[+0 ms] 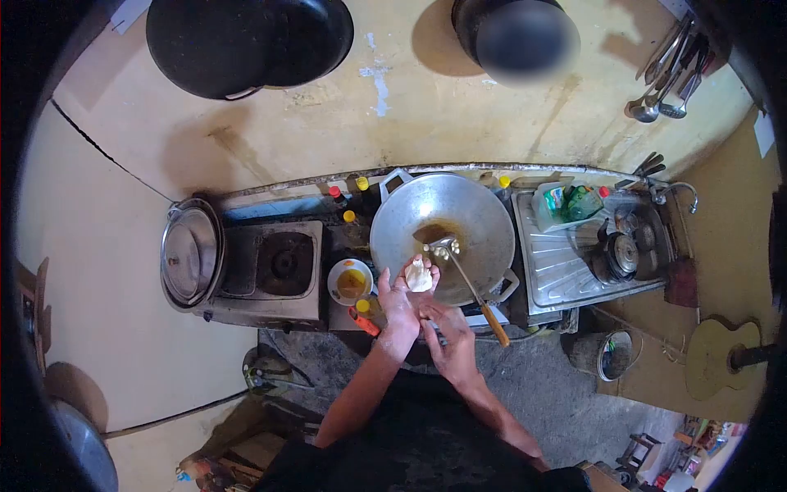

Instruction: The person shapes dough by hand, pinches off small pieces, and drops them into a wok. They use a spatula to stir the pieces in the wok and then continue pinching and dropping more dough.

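Observation:
My left hand (399,307) is palm up in front of the wok, its fingers curled around a soft white lump that looks like dough (419,277). Close to the left palm and wrist is my right hand (449,334), its thumb and fingers apart and bent, with nothing visible in them. Beyond both hands sits a large metal wok (402,217) with brownish oil at its bottom. A ladle with a wooden handle (494,324) leans across the wok's near right side. Several small pale pieces (443,251) lie around the ladle's head in the oil.
Left of the wok are a white bowl of yellow liquid (338,283), several capped bottles (352,230), a stove (311,275) and a lidded pot (172,283). A metal sink (545,283) with dishes is on the right. A bucket (584,354) stands on the floor.

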`<control>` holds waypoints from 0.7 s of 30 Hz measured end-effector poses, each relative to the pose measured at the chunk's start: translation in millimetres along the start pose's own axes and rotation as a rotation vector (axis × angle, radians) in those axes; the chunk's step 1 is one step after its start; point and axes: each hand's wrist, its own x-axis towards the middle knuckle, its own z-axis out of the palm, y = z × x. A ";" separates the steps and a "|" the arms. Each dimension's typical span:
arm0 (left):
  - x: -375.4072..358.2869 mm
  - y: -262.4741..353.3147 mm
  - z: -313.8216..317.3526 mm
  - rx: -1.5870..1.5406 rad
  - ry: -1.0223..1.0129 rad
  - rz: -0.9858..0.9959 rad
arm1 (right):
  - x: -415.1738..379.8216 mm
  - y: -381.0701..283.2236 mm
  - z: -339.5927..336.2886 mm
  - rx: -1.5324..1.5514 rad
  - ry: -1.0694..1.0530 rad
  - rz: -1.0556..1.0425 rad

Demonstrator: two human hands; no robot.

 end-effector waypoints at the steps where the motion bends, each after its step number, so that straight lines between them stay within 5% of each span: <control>1: -0.7 -0.4 0.2 0.000 0.016 0.005 | 0.4 1.9 0.6 0.060 0.006 0.045; 21: -9.9 4.8 7.4 0.005 -0.077 0.010 | -1.2 -7.8 3.2 -0.170 -0.142 -0.162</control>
